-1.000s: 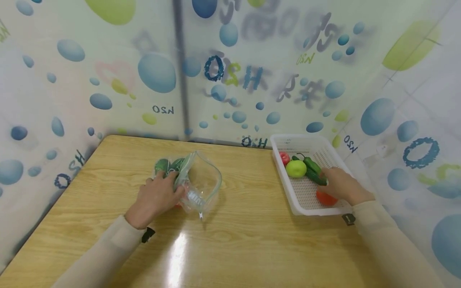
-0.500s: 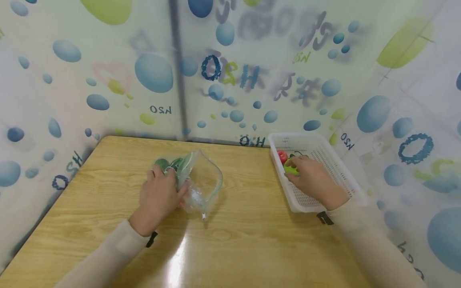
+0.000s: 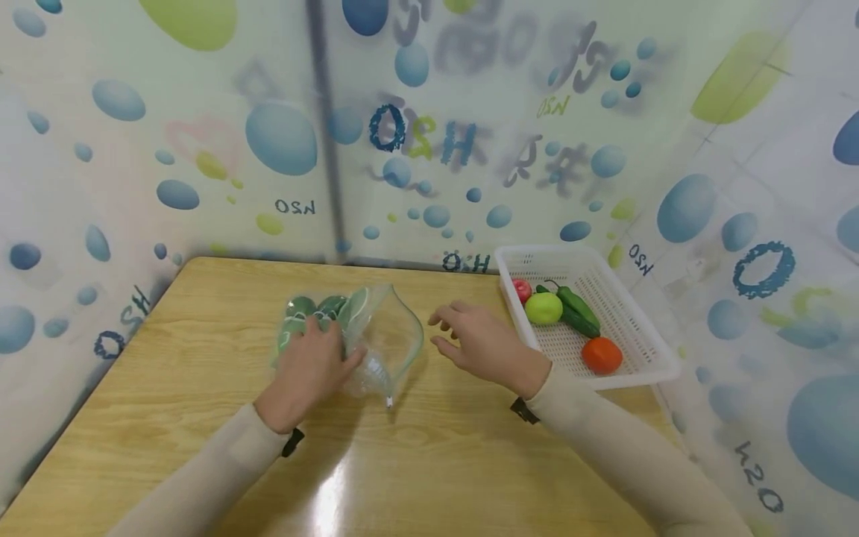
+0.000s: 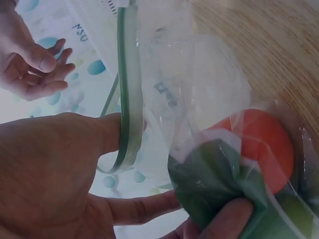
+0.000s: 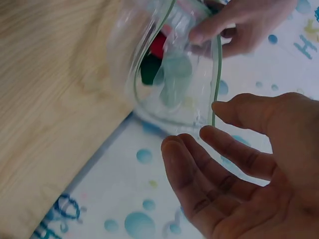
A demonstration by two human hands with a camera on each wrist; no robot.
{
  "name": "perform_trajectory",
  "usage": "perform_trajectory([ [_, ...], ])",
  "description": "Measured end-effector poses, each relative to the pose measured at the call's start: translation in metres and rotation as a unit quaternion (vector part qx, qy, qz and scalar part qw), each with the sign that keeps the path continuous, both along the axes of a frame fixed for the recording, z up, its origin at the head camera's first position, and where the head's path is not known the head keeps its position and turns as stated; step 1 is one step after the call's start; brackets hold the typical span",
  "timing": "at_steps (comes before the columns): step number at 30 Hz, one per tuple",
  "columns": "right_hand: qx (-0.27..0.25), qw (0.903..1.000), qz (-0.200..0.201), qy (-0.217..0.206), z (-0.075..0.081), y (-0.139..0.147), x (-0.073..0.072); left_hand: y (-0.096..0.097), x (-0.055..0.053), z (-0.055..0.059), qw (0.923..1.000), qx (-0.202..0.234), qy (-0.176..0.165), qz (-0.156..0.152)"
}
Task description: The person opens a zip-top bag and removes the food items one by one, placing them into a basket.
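A clear zip-lock bag (image 3: 385,335) with a green-edged mouth lies on the table, its mouth facing right. My left hand (image 3: 310,371) grips it, thumb inside the mouth and fingers over the filled part. Through the plastic, the left wrist view shows a round red item (image 4: 266,144) and something dark green (image 4: 214,174). My right hand (image 3: 486,347) hovers to the right of the mouth, fingers loosely bent and holding nothing. In the right wrist view its fingertips are close to the bag's rim (image 5: 218,74); whether they touch cannot be told.
A white perforated basket (image 3: 640,328) stands at the back right. It holds a red fruit (image 3: 521,290), a green apple (image 3: 543,308), a long green pepper (image 3: 577,304), a cucumber (image 3: 580,323) and a tomato (image 3: 602,356). Patterned walls (image 3: 429,186) border the wooden table (image 3: 429,462).
My right hand has left the basket and moved left toward the bag, with nothing in it. The basket's produce stays in place. My left hand stays on the bag.
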State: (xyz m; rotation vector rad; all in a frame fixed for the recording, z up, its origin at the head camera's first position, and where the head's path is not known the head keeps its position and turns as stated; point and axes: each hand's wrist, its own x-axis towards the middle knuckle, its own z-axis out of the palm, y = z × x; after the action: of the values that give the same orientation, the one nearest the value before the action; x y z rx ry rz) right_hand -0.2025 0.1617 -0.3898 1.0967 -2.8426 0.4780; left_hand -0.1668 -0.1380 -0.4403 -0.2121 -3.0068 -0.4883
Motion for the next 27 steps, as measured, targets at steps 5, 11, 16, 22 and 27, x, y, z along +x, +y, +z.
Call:
perform_trajectory([
  [5,-0.018,0.9993,0.024,-0.023,-0.008,-0.032,-0.005,-0.005,-0.010,-0.007,0.9996,0.020,0.011,-0.018],
  [11,-0.021,0.9975,0.054,-0.041,-0.023,-0.066,-0.020,-0.012,-0.028,-0.023,0.9976,0.051,0.034,-0.032],
  [16,0.027,0.9960,0.054,-0.066,-0.043,-0.085,-0.037,-0.008,-0.026,-0.011,0.9950,0.095,-0.014,-0.027],
  [22,0.027,0.9907,0.068,-0.115,-0.061,-0.094,-0.050,-0.010,-0.027,-0.011,0.9901,0.127,-0.051,-0.032],
  [27,0.015,0.9898,0.087,-0.112,-0.071,-0.099,-0.052,-0.016,-0.025,-0.008,0.9826,0.157,-0.090,-0.041],
])
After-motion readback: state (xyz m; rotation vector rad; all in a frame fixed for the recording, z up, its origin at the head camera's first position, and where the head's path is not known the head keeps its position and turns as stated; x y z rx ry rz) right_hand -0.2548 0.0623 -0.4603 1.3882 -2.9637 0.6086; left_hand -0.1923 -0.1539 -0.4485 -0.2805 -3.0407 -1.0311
